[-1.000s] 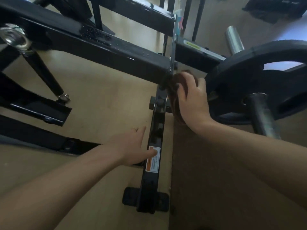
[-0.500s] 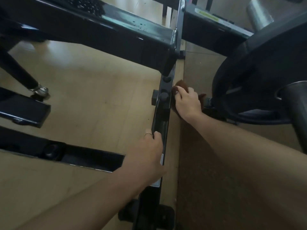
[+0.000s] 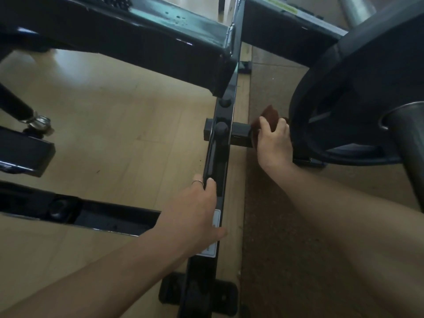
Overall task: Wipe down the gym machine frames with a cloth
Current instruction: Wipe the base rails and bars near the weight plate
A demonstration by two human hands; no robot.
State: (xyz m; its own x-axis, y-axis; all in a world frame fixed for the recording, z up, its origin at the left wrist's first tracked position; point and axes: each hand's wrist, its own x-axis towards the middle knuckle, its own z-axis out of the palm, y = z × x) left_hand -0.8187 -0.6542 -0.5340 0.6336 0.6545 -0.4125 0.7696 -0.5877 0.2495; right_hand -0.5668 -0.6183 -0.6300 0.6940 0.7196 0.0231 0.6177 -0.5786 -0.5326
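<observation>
Two hands on black frame bar (image 3: 221, 143), right hand (image 3: 274, 143) fingers pinching brown cloth (image 3: 270, 118), left hand (image 3: 195, 216) fingers curled round bar

Honestly nothing here is readable. There's a white sticker (image 3: 212, 235) on the black floor rail (image 3: 218, 157) down around 6 o'clock, but the left hand (image 3: 195, 214) is resting right over most of it and whatever print shows is just a smudge. Up at 1 o'clock there's another label (image 3: 283, 6), white with a yellow-green strip, stuck on the top frame beam (image 3: 286, 26), and its lettering is too blurry to make out. No brand names or numbers I can spot anywhere.
</observation>
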